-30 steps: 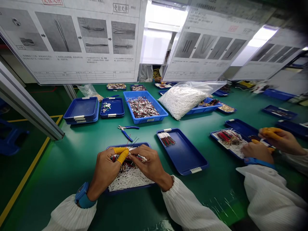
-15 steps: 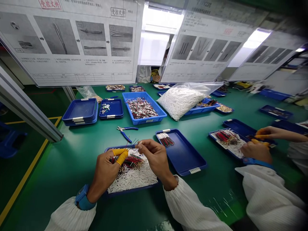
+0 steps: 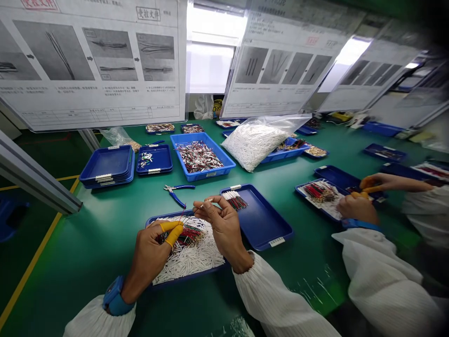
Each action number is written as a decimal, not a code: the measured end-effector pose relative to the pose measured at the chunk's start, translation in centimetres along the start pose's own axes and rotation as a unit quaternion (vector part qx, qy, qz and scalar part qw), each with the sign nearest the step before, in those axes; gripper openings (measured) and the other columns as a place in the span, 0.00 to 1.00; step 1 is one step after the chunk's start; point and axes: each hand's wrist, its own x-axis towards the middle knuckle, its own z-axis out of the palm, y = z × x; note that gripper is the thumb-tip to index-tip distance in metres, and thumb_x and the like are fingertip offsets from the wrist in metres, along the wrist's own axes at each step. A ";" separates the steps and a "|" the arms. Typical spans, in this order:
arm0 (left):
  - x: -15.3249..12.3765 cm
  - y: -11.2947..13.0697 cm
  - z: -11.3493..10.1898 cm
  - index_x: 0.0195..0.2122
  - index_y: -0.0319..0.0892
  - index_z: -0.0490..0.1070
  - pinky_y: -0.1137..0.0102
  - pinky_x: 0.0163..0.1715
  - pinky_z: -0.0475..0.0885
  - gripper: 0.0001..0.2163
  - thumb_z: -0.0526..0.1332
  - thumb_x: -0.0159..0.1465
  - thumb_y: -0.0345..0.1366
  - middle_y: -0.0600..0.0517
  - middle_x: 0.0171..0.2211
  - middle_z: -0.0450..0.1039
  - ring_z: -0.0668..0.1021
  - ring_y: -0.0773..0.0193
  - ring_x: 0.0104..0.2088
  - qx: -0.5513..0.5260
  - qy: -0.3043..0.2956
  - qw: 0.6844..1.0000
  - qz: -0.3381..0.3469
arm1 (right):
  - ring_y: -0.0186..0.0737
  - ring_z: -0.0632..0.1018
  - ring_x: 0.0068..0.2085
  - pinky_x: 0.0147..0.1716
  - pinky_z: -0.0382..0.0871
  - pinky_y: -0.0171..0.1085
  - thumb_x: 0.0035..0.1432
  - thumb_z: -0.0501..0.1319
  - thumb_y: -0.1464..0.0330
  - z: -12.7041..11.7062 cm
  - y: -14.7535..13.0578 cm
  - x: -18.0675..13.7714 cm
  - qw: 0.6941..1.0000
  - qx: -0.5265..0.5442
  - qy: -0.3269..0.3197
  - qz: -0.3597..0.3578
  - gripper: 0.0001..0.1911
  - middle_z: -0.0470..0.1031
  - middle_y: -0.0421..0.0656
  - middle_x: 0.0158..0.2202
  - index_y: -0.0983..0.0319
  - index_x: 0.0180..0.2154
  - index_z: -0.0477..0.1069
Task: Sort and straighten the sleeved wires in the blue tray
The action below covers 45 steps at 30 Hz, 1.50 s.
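My left hand (image 3: 150,250), with yellow finger cots on thumb and forefinger, pinches a few thin wires (image 3: 181,216), one red and others dark. Just right of it, my right hand (image 3: 224,229) is closed on a small white sleeve (image 3: 207,201) that shows between its fingertips. Both hands are over a blue tray (image 3: 149,220) holding many loose white sleeves (image 3: 191,264). On these sleeves lies a pile of red, green and black wires (image 3: 191,235) with brass-coloured ends. My left hand partly hides the pile.
Beside my right hand is a blue tray (image 3: 266,222) with a row of white-sleeved wires (image 3: 235,200). Blue-handled pliers (image 3: 178,194) lie behind my hands. Farther back stand a bin (image 3: 201,159) of wires and a bag of white sleeves (image 3: 254,142). A co-worker's hands (image 3: 361,206) work at right.
The view has swung slightly right. My right hand has turned a little, and the white sleeve shows more clearly in its fingers. My left hand keeps its pinch on the wires.
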 end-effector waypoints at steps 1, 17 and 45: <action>0.0 0.0 0.0 0.38 0.46 0.84 0.66 0.37 0.79 0.09 0.66 0.60 0.40 0.50 0.36 0.83 0.82 0.57 0.39 0.001 0.000 1.000 0.001 | 0.42 0.85 0.37 0.41 0.80 0.40 0.56 0.72 0.58 0.0 0.0 0.0 1.000 -0.002 -0.005 -0.001 0.16 0.85 0.44 0.37 0.59 0.37 0.71; 0.1 -0.4 0.0 0.38 0.46 0.84 0.63 0.41 0.78 0.08 0.67 0.61 0.40 0.49 0.37 0.83 0.82 0.56 0.40 0.003 0.003 1.000 0.011 | 0.42 0.85 0.38 0.43 0.80 0.41 0.57 0.71 0.58 -0.5 0.1 0.2 1.000 0.000 -0.030 0.007 0.15 0.85 0.44 0.38 0.59 0.38 0.71; 0.0 -0.2 -0.1 0.38 0.47 0.84 0.63 0.41 0.78 0.08 0.67 0.60 0.40 0.50 0.36 0.83 0.82 0.56 0.39 0.008 -0.005 1.000 0.015 | 0.41 0.85 0.37 0.42 0.80 0.41 0.57 0.71 0.58 -0.5 0.2 0.1 0.999 -0.001 -0.043 0.008 0.14 0.85 0.43 0.37 0.59 0.37 0.71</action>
